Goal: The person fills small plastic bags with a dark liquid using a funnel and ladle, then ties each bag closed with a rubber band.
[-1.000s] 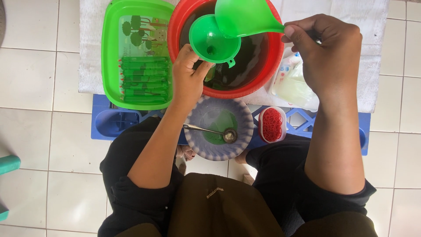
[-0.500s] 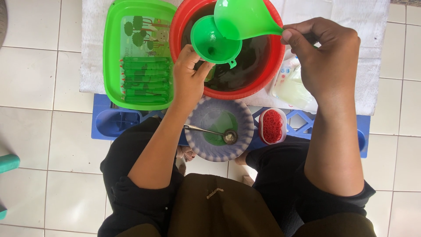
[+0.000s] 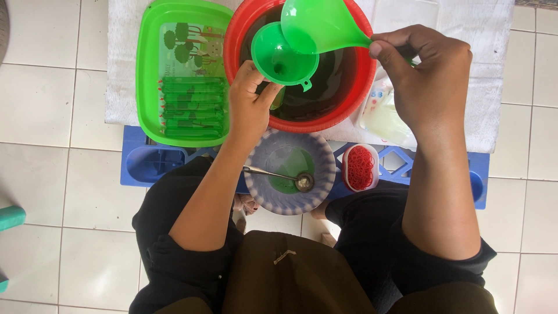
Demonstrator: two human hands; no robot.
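Observation:
My left hand (image 3: 249,107) grips the stem of a green funnel (image 3: 283,56) at the near rim of a red basin (image 3: 351,87) that holds dark green liquid. My right hand (image 3: 427,78) holds the handle of a green ladle (image 3: 321,24), tilted over the funnel's mouth. What hangs below the funnel is hidden behind my left hand.
A green tray (image 3: 152,75) with several filled green tubes lies left of the basin on a white cloth (image 3: 125,52). Nearer me stand a patterned bowl (image 3: 325,163) with green liquid and a metal spoon (image 3: 282,177), and a small container of red rubber bands (image 3: 360,167). A blue stool (image 3: 145,166) lies below.
The ladle, funnel and both hands have stayed almost in place, with a slight shift of the view.

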